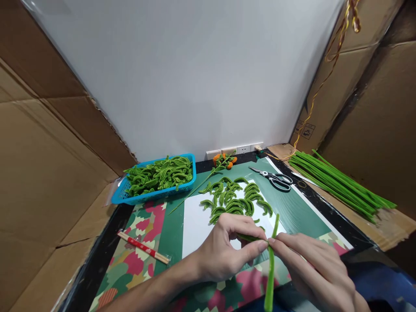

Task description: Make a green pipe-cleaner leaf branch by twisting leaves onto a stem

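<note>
A long green fuzzy stem (271, 277) stands roughly upright in front of me, crossing a second green piece at my fingertips. My left hand (232, 247) pinches that second piece, which runs back under its fingers. From the right, my right hand (312, 264) pinches the stem where the two pieces meet; its fingertips nearly touch my left thumb. Just beyond my hands, many short curved green pieces (234, 203) lie on a white sheet (196, 225). The exact joint between the pieces is partly hidden by my fingers.
A blue basket (195, 173) of curled green pieces stands at the back left. Behind the sheet lies an orange-flowered stem (211, 174). Scissors (274, 177) and a bundle of long green stems (338, 184) are at the right, wrapped chopsticks (143, 247) at the left.
</note>
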Motion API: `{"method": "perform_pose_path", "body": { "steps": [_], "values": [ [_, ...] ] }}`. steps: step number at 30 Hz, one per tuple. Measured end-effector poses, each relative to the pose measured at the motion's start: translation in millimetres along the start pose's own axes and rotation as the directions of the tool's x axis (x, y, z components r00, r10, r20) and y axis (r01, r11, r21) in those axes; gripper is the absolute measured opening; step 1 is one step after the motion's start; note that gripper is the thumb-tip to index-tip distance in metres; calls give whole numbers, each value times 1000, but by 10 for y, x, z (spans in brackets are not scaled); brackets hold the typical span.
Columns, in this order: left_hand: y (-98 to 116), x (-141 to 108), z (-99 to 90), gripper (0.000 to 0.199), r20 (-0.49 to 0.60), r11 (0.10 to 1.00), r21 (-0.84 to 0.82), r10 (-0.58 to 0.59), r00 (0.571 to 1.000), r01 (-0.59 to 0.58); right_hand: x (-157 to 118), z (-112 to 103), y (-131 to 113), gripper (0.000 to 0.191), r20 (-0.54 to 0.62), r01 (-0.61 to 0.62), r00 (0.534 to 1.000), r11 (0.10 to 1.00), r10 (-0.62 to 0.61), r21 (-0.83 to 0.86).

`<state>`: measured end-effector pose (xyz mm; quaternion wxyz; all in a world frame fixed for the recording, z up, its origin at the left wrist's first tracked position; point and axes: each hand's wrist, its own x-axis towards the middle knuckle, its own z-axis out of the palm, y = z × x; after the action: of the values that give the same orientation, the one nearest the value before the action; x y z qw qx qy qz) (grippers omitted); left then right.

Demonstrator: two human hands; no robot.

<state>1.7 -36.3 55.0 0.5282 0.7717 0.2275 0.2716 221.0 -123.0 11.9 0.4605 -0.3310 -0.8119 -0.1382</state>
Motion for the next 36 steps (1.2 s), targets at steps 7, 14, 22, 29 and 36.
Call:
{"method": "perform_pose_path", "body": {
  "steps": [7, 14, 22, 29, 36],
  "values": [
    [48, -45, -63, 18, 21, 882, 337, 343, 939, -330, 142, 192, -190, 19, -55, -396, 895, 845, 442, 360],
    [28, -67, -115, 28, 426, 338, 625, 608, 670, -703, 89, 290, -151, 49, 766, -718, 298, -394, 570, 573],
    [80, 48, -123, 21, 45, 890, 415, 186, 982, -187, 40, 121, -66, 17, -56, -459, 865, 830, 499, 316],
    [144, 70, -119, 25, 6, 986, 158, -44, 999, 42, -20, 22, 72, 42, -3, 23, 1000, 997, -23, -67],
    [142, 50, -114, 21, 59, 974, 213, 67, 996, -78, 108, 101, -4, 28, -62, -25, 998, 999, 27, 30]
  ]
}}
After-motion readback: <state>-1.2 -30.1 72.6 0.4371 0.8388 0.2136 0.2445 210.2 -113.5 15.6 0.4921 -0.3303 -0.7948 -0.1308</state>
